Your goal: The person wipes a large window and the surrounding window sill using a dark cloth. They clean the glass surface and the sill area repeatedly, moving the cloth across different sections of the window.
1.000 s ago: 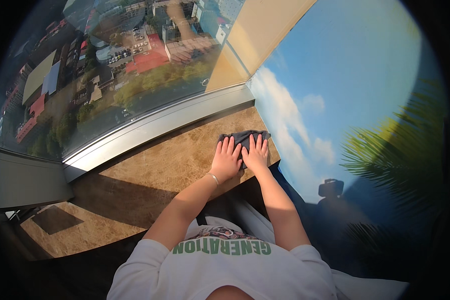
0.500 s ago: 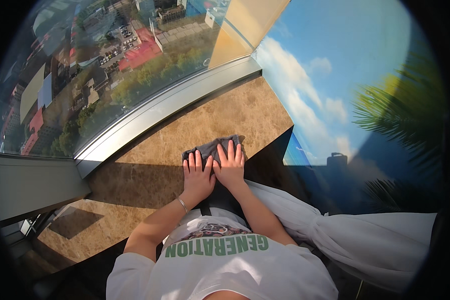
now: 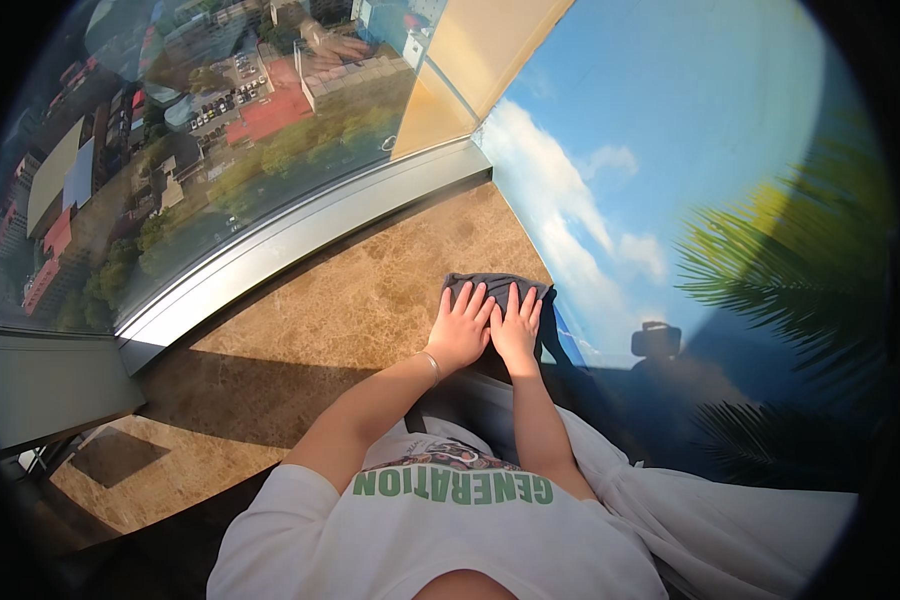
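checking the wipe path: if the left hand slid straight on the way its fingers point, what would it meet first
Probably the metal window frame: the left hand lies flat on the dark cloth, with bare marble floor ahead.

Most of the grey cloth point(image 3: 497, 288) lies hidden under both hands, left hand point(image 3: 459, 330) and right hand point(image 3: 516, 328); only its far edge and right side show. Palm contact underneath cannot be seen.

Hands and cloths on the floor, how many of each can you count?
Hands: 2, the left hand and the right hand, both flat on the cloth
Grey cloth: 1
Bracelet: 1, on the left wrist
Total: 4
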Available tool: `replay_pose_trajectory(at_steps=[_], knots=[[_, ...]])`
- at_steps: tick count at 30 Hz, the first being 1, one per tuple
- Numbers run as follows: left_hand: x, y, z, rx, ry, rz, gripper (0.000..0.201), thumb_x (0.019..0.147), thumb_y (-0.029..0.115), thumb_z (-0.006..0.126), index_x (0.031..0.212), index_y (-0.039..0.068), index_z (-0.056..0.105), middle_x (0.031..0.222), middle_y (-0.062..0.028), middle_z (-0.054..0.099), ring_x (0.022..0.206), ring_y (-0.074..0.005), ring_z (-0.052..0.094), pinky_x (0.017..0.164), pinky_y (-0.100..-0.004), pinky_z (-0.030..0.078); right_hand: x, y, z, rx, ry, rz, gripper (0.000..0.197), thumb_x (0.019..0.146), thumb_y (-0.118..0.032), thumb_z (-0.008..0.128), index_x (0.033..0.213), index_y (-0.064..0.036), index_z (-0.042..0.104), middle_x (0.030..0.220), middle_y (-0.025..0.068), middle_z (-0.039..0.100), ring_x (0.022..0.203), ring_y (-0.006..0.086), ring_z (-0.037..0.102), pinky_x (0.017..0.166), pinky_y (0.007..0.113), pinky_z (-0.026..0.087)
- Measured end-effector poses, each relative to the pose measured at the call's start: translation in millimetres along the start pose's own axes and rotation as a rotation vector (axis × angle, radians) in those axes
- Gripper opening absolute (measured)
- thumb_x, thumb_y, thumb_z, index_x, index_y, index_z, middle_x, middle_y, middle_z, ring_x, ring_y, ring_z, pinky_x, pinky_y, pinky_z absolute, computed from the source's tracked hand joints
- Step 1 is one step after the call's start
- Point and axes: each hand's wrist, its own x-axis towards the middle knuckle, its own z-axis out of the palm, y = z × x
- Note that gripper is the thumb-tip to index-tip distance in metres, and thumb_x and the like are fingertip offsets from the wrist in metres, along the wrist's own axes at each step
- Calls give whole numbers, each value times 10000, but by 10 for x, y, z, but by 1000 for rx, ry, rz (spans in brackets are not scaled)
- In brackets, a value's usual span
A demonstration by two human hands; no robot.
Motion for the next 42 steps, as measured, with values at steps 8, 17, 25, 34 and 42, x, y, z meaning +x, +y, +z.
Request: replay_pose_trajectory(at_steps=[8,17,25,34,42], knots=[[713,-278,-47,23,6,-78,560,865,380,451,1361,125,394,1463,-120,288,1362,-314,221,1079,-544,161,854,-58,-74,-79,-106,-58,639,880,-437,454,1425,-152,280,1467,239,184,1353,434,137,1093,513,141],[379,-895,-362,29,153,-364,565,852,377,488,1356,135,402,1455,-127,299,1358,-328,225,1086,-539,142,1214,-903,161,-76,-187,-415,653,869,-471,475,1425,-190,278,1475,215,181,1359,416,135,1084,523,150],[-639,-1108,-599,53,218,-562,625,832,412,523,1367,122,380,1453,-175,275,1349,-381,214,1057,-582,163,584,-1672,316,-41,-211,-721,590,876,-423,493,1395,-181,349,1468,194,217,1359,383,168,1090,487,172],[-715,-1254,-540,63,152,-341,588,864,484,475,1366,185,406,1457,-129,298,1361,-339,214,1069,-569,148,372,-1477,311,-10,11,-654,537,830,-377,577,1277,-96,477,1385,201,360,1308,381,279,1040,507,264],[-1675,-1498,-839,66,337,-663,572,838,444,533,1344,198,426,1440,-208,270,1331,-414,219,1069,-530,183,-236,-2259,485,182,20,-980,446,768,-286,642,1096,6,560,1149,175,519,1112,351,452,927,454,393]])
